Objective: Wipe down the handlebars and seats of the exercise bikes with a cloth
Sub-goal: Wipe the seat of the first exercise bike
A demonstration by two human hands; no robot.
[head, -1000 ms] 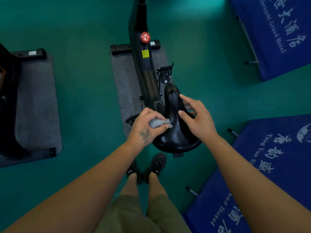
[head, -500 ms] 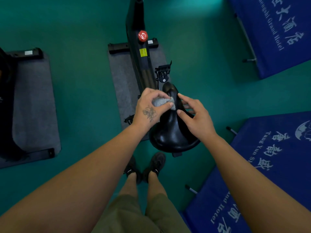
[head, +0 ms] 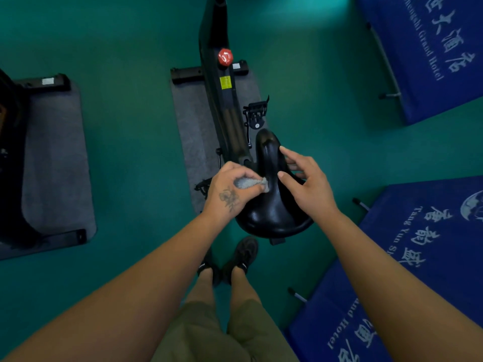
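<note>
1. The cloth is pinched in the curled fingers of the left hand and pressed against the seat at its 9 o'clock edge.
2. The right hand is held wide, its straight fingers laid on the seat's 2 o'clock side.

Teal floor, grey mats beneath the machines, blue lettered banners at right.
</note>
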